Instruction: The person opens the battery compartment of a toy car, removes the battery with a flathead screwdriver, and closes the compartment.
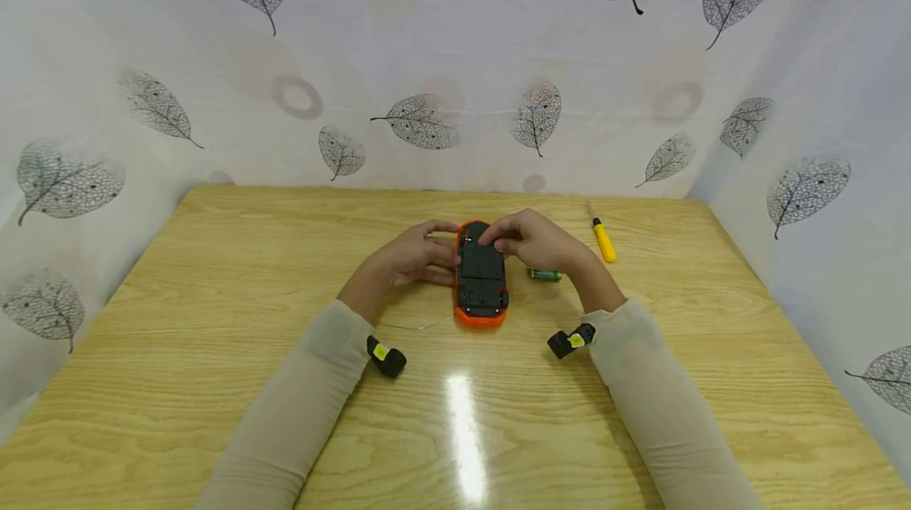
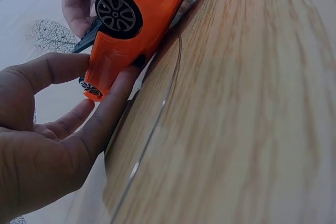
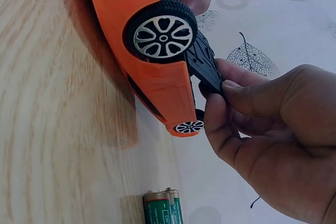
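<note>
An orange toy car (image 1: 481, 321) lies upside down on the table, its black underside facing up. My left hand (image 1: 416, 257) holds it along the left side, fingers spread against the orange body (image 2: 152, 1). From the other side my right hand (image 1: 538, 241) pinches a black battery cover (image 3: 206, 69) between thumb and fingers. The cover stands tilted up from the car's underside in both wrist views. Whatever lies beneath it is hidden. A thin wire antenna (image 2: 152, 139) runs from the car across the table below my left hand.
Green batteries (image 1: 544, 275) lie side by side just right of the car, under my right wrist. Farther right is a screwdriver (image 1: 605, 244) with a yellow handle, its tip pointing to the back. A leaf-patterned curtain (image 1: 455, 59) hangs behind the wooden table (image 1: 285, 257).
</note>
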Demonstrator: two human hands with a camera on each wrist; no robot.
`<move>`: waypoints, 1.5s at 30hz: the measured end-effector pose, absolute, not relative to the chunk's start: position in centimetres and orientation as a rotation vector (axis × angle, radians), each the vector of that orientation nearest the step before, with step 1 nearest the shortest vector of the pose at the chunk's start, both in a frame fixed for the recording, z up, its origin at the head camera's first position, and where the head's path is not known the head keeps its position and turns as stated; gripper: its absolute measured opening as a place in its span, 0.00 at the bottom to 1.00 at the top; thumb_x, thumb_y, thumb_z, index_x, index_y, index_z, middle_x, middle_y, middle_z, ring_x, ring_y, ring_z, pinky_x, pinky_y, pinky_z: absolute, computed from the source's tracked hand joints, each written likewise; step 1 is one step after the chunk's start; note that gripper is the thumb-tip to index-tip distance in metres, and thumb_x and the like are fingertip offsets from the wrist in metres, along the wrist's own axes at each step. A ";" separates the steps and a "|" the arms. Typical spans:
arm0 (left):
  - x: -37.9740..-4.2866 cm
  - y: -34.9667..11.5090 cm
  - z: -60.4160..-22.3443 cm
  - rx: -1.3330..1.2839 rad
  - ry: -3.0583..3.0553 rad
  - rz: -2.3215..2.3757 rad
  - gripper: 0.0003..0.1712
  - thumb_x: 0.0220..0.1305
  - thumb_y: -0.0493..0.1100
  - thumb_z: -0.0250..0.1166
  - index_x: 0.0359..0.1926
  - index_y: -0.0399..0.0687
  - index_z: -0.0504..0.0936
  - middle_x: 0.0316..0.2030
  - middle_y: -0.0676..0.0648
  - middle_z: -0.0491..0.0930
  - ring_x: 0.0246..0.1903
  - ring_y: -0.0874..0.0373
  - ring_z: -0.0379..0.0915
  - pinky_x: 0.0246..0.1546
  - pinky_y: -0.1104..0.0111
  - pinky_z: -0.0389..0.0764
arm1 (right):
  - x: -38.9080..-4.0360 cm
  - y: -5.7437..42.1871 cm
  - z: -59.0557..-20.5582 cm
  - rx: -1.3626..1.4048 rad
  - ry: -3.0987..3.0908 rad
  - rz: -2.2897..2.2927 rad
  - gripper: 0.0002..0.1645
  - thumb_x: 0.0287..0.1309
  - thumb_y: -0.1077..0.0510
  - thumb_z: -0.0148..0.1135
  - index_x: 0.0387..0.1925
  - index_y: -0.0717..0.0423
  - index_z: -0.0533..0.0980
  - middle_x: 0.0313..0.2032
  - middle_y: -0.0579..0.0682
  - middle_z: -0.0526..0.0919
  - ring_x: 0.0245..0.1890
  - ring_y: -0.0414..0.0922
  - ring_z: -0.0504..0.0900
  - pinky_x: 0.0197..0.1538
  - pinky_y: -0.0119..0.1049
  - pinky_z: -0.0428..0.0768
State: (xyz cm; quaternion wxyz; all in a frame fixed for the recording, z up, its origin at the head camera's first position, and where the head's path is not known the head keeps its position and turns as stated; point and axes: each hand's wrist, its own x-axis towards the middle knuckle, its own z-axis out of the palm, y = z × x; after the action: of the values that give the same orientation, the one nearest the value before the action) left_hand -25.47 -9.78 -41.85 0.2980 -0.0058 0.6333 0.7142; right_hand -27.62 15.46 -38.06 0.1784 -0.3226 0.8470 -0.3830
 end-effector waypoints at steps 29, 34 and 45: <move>-25.6 -9.8 -41.7 -0.024 1.697 1.870 0.39 0.68 0.26 0.62 0.74 0.53 0.61 0.64 0.37 0.73 0.50 0.45 0.80 0.50 0.52 0.86 | -27.6 15.3 -38.0 -0.857 2.369 -1.123 0.15 0.74 0.68 0.54 0.54 0.60 0.83 0.56 0.58 0.83 0.54 0.52 0.83 0.56 0.54 0.83; -25.6 -9.7 -41.8 -0.019 1.698 1.868 0.39 0.69 0.26 0.61 0.75 0.52 0.61 0.64 0.37 0.72 0.50 0.44 0.80 0.50 0.51 0.86 | -27.7 15.3 -38.1 -0.864 2.370 -1.123 0.15 0.74 0.68 0.54 0.53 0.59 0.84 0.56 0.58 0.83 0.54 0.52 0.83 0.56 0.55 0.84; -25.6 -9.8 -41.7 -0.017 1.690 1.871 0.40 0.69 0.26 0.61 0.75 0.53 0.60 0.65 0.37 0.72 0.51 0.44 0.80 0.50 0.51 0.86 | -27.6 15.2 -38.1 -0.890 2.391 -1.097 0.15 0.74 0.69 0.54 0.52 0.59 0.84 0.55 0.58 0.84 0.49 0.52 0.84 0.54 0.56 0.83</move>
State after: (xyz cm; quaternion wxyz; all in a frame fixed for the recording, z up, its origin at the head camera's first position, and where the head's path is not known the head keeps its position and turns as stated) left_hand -25.57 -9.77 -41.73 0.3052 -0.0063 0.6381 0.7068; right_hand -27.63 15.20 -38.09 0.1815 -0.3150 0.8466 -0.3886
